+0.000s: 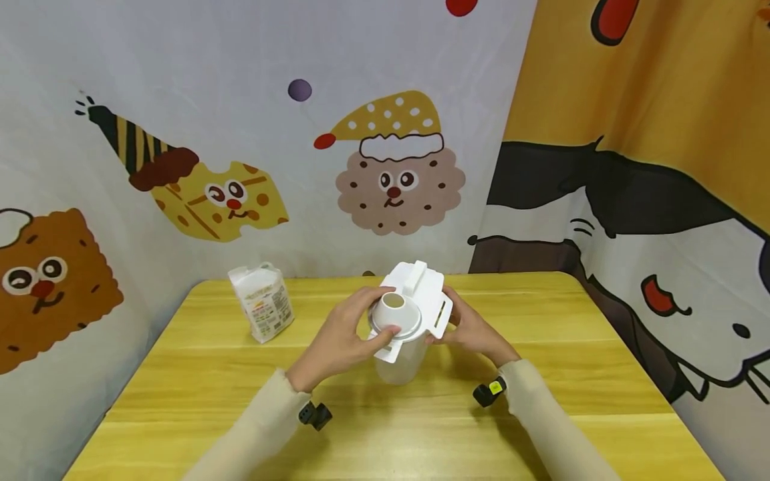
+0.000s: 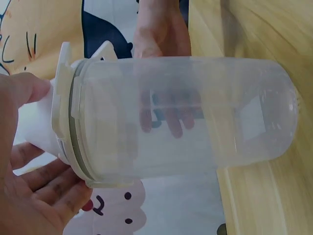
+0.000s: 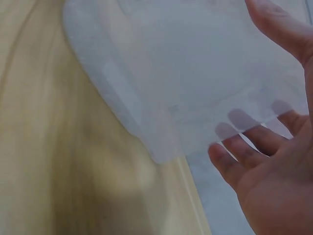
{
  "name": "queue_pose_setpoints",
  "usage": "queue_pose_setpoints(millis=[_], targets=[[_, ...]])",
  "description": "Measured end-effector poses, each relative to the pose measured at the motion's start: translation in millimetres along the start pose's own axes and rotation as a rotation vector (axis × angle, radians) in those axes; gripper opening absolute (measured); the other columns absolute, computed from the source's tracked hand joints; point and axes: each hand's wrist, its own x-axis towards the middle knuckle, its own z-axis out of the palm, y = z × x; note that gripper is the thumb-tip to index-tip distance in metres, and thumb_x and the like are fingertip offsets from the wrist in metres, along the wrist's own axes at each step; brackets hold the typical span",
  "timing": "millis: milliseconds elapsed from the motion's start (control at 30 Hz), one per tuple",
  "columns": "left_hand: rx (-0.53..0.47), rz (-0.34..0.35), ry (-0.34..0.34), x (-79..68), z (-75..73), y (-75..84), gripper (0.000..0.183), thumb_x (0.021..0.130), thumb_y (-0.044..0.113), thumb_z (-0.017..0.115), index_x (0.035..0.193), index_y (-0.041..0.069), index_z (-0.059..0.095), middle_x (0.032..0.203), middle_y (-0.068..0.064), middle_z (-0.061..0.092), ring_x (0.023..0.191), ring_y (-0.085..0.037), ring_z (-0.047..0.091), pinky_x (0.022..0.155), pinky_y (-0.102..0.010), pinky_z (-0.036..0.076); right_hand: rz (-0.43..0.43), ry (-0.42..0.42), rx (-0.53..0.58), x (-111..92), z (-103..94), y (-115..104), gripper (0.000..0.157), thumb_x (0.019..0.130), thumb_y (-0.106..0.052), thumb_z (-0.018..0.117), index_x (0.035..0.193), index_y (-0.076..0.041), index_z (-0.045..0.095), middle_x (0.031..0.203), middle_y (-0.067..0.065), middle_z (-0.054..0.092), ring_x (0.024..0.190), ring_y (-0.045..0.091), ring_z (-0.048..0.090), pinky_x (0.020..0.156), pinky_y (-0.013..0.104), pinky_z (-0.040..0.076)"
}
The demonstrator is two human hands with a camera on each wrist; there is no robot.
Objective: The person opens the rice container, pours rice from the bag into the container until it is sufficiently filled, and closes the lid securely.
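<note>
A tall clear plastic storage container (image 1: 400, 366) with a white lid (image 1: 428, 288) stands upright or slightly tilted over the table in the head view. On the lid sits a round white cone-shaped cap (image 1: 406, 319). My left hand (image 1: 344, 337) grips the cap and lid edge, thumb on the near side and fingers on the far side. My right hand (image 1: 472, 329) holds the upper right side of the container. In the right wrist view, its fingers (image 3: 249, 147) show partly through the translucent wall. The container (image 2: 171, 142) looks see-through in the left wrist view, with no contents visible.
A small white printed plastic bag (image 1: 265, 304) stands at the back left of the wooden table (image 1: 421, 434). Behind the table hangs a cartoon-printed curtain (image 1: 252, 53). Both wrists carry small black cameras (image 1: 315, 415).
</note>
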Motion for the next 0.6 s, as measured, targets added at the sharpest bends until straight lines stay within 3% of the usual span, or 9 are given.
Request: queue_pose_setpoints(millis=[267,500,600], targets=[[0.055,0.009,0.017,-1.2,6.3,9.5,0.058,0.092,0.036,0.077,0.141,0.011,0.057,0.127,0.001,0.065,0.110,-0.010,0.064,0.088,-0.030,0.058,-0.012,-0.090,0.071,2,-8.9,5,0.108,0.076,-0.012,0.091,0.161,-0.031,0.026,0.156,0.006,0.047,0.137,0.024,0.051,0.117,0.059,0.035],[0.052,0.006,-0.022,1.3,2.3,7.1,0.061,0.093,0.040,0.076,0.143,0.013,0.055,0.136,0.003,0.060,0.121,-0.011,0.059,0.098,-0.034,0.056,0.012,-0.034,-0.004,-7,-7.6,-3,0.107,0.079,-0.018,0.090,0.162,-0.034,0.025,0.161,0.005,0.041,0.146,0.035,0.043,0.118,0.067,0.032],[0.043,0.018,-0.047,4.3,-1.5,2.6,0.063,0.091,0.042,0.077,0.143,0.014,0.055,0.140,0.004,0.058,0.129,-0.014,0.055,0.105,-0.039,0.053,0.009,-0.005,-0.027,-11,-5.0,-6,0.107,0.079,-0.019,0.090,0.162,-0.030,0.023,0.164,0.008,0.037,0.149,0.040,0.039,0.118,0.068,0.032]])
